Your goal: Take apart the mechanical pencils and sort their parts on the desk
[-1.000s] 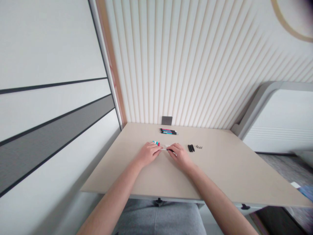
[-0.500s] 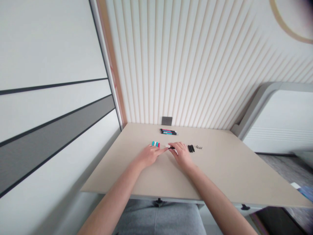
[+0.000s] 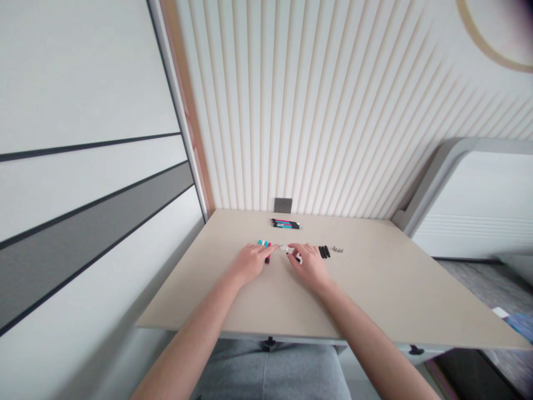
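My right hand (image 3: 310, 265) is curled around a small black pen part (image 3: 296, 258), with a little white piece showing beside it under the fingers. My left hand (image 3: 250, 262) lies low over the table, its index finger stretched toward a group of small clear-white parts (image 3: 283, 248). Just under its fingers is a red-and-black pen piece (image 3: 267, 259). Short blue, white and red pen barrels (image 3: 263, 243) lie in a row beyond the left hand, partly covered. Right of my right hand are several black grips (image 3: 324, 251) and small silver tips (image 3: 337, 249).
Several assembled pens (image 3: 285, 224) lie near the back of the beige table (image 3: 358, 300). A dark socket (image 3: 283, 205) sits on the ribbed wall behind. White cabinet panels (image 3: 104, 239) stand at the left, and a grey-white headboard (image 3: 478, 194) at the right.
My left hand has drawn back from the black part, its index finger now at the clear-white parts. The red-and-black piece has come into view below it. The right hand stays near its place.
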The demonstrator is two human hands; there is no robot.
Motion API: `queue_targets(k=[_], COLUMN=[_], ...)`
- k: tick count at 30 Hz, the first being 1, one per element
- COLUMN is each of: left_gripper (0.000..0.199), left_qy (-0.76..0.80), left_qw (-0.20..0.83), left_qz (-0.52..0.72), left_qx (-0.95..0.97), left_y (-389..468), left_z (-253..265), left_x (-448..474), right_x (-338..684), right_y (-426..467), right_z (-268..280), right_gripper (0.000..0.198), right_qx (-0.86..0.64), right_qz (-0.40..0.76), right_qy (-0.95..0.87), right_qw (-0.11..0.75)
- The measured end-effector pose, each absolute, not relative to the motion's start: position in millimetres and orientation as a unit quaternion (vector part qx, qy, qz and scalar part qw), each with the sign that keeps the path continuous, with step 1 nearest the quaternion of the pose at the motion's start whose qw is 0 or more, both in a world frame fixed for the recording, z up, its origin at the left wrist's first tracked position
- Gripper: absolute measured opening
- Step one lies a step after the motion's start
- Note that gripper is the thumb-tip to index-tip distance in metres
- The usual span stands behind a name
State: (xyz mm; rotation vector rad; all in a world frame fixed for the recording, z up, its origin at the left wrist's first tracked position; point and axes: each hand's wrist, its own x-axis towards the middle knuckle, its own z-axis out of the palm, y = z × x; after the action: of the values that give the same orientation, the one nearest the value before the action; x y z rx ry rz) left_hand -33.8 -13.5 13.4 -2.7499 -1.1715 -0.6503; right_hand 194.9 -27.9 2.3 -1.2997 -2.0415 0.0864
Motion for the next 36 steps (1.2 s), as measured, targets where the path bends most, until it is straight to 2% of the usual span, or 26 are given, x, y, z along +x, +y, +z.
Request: queue_targets(k=[6, 12, 18, 25, 31, 36], left_gripper=[0.051, 0.049, 0.049, 0.046, 0.047, 0.047], left_qy=[-0.381, -0.374, -0.343, -0.332, -0.327, -0.334], left_qw=[0.028, 0.024, -0.002, 0.003, 0.012, 0.015], left_qz=[-0.223, -0.223, -0.225, -0.216, -0.21, -0.207], left_qx=[-0.897, -0.9, -0.912, -0.918, -0.921, -0.92], left_y=[-10.7, -10.7, -15.0, -19.4, -19.1, -20.1], left_z=[8.3, 7.4, 9.7, 10.9, 8.2, 9.1], left_x=[-34.1, -33.1, -28.4, -22.2, -20.5, -20.9], right_x=[183.8, 182.2, 180.8, 179.3, 177.0, 183.2], right_y=[-34.0, -34.8, -30.6, -26.0, -26.0, -19.8], right_z=[-2.3, -2.1, -3.3, -5.9, -1.0, 1.7], right_gripper=[0.029, 0.019, 0.026, 0.032, 0.036, 0.038], right_qx=[-0.474, -0.463, -0.48, -0.49, -0.494, -0.503], right_qz=[0.048, 0.043, 0.07, 0.187, 0.256, 0.253], right_qy=[-0.833, -0.842, -0.801, -0.715, -0.673, -0.658], right_qw=[0.281, 0.274, 0.351, 0.462, 0.488, 0.501])
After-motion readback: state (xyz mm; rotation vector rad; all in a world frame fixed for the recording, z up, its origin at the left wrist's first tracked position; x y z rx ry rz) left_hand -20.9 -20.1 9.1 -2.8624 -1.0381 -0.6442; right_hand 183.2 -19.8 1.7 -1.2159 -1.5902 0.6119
